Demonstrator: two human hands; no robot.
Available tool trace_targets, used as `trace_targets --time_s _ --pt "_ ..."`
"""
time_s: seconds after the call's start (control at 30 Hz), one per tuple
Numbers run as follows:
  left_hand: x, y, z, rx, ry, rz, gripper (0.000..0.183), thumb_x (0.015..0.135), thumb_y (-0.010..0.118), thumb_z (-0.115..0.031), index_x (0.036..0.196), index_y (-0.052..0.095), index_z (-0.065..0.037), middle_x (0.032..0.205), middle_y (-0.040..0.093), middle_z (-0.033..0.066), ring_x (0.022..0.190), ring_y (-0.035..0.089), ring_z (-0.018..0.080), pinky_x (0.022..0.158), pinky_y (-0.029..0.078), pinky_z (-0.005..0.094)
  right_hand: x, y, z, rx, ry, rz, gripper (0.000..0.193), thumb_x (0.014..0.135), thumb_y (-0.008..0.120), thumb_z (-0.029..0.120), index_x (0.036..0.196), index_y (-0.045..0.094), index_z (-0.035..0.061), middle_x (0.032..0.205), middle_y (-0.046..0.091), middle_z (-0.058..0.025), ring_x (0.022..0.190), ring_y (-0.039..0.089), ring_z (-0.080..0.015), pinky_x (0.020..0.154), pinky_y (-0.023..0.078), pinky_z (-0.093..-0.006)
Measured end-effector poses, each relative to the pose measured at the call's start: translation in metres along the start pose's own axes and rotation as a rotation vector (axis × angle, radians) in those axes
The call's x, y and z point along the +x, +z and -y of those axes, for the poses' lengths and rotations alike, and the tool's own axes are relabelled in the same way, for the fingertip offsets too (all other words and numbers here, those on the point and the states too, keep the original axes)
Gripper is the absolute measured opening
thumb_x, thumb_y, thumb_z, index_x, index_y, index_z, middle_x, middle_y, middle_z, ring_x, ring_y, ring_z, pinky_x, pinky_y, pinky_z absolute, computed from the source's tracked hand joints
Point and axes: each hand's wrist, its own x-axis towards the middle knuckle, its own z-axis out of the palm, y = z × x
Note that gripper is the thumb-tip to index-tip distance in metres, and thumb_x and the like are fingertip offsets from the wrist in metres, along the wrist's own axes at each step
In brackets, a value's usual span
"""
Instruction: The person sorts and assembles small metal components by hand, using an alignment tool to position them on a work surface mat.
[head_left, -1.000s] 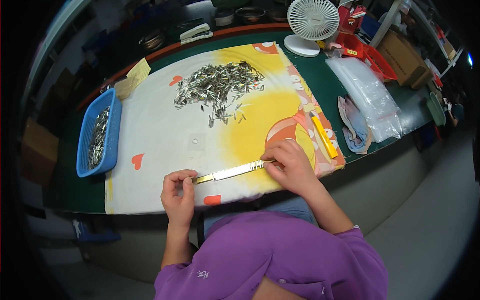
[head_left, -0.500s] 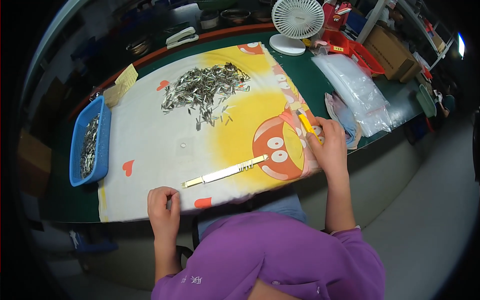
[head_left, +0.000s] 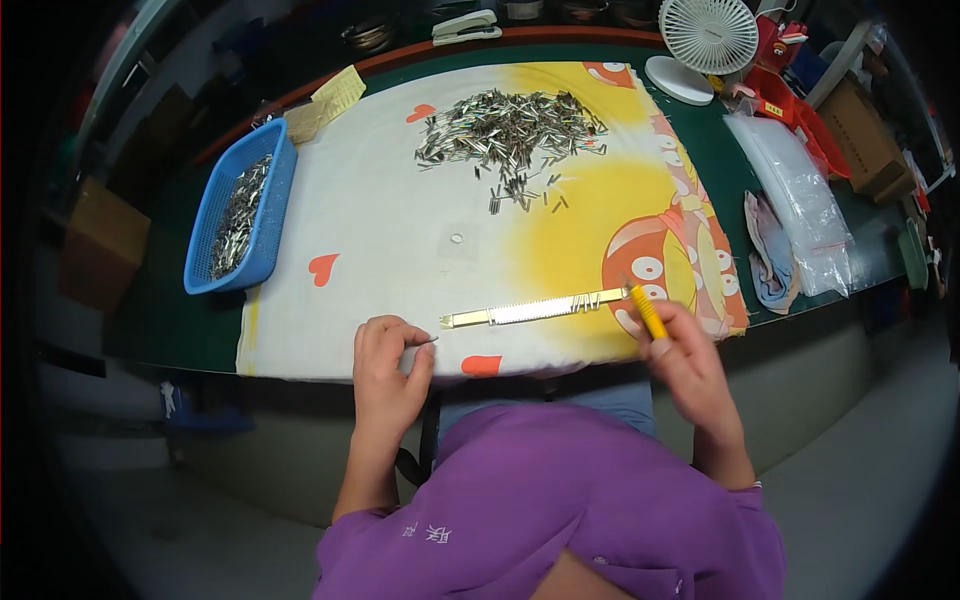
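A narrow yellowish bar (head_left: 470, 319) lies on the cloth in front of me, with a row of small silvery pins (head_left: 535, 310) set close along its middle; a few toward its right end sit slanted. My right hand (head_left: 690, 362) is closed around a yellow-handled cutter (head_left: 650, 314), its tip at the bar's right end. Just short of the bar's left end, my left hand (head_left: 390, 372) has thumb and forefinger pinched, a thin dark sliver showing at the fingertips. Farther back lies a loose heap of short metal pins (head_left: 510, 130).
To the left stands a blue plastic basket (head_left: 265, 215) of metal pins. The patterned cloth (head_left: 380, 220) covers the green table. Clear plastic bags (head_left: 790, 190), a folded rag (head_left: 770, 255), red trays (head_left: 820, 140) and a white fan (head_left: 708, 40) sit at the right; a stapler (head_left: 466, 28) lies behind.
The view has shifted, so the table appears farther right and higher. My right hand has brought the cutter from the cloth's right side to the bar's right end. My left hand stays near its left end.
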Motion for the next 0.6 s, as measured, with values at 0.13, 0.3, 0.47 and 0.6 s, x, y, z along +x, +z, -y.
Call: trace_targets --time_s 0.13,0.3,0.47,0.6 --pt "0.004 0.000 -0.005 0.046 -0.009 0.027 0.013 0.074 0.067 -0.001 0.083 0.058 -0.003 0.090 0.055 0.0109 0.088 0.053 0.0291 0.077 0.044 0.0385 0.007 0.051 -0.013 -0.374 -0.170 0.426 0.047 0.092 0.057 0.012 0.137 0.045 0.0068 0.113 0.061 -0.0213 0.099 0.063 -0.0370 0.088 0.051 -0.0425" --pt "0.001 0.001 -0.010 0.043 -0.068 0.020 0.012 0.073 0.068 -0.001 0.077 0.056 -0.003 0.084 0.054 0.0106 0.085 0.053 0.0297 0.076 0.044 0.0389 0.018 0.080 -0.024 -0.559 -0.241 0.370 0.054 0.091 0.059 0.013 0.142 0.042 0.0132 0.097 0.066 -0.0189 0.072 0.066 -0.0370 0.063 0.055 -0.0432" --pt "-0.001 0.003 -0.012 0.060 -0.094 0.010 0.013 0.072 0.068 -0.002 0.075 0.056 -0.003 0.082 0.053 0.0104 0.082 0.053 0.0302 0.074 0.044 0.0397 0.020 0.093 -0.027 -0.803 -0.483 0.269 0.049 0.087 0.058 0.008 0.135 0.049 0.0068 0.062 0.055 -0.0102 0.046 0.058 -0.0276 0.043 0.050 -0.0384" --pt "-0.001 0.003 -0.013 0.061 -0.080 0.013 0.014 0.072 0.069 -0.002 0.073 0.055 -0.003 0.079 0.052 0.0105 0.080 0.052 0.0303 0.073 0.043 0.0399 0.022 0.097 -0.028 -0.841 -0.496 0.268 0.047 0.086 0.059 0.007 0.132 0.051 0.0039 0.062 0.056 -0.0097 0.044 0.058 -0.0249 0.041 0.049 -0.0353"
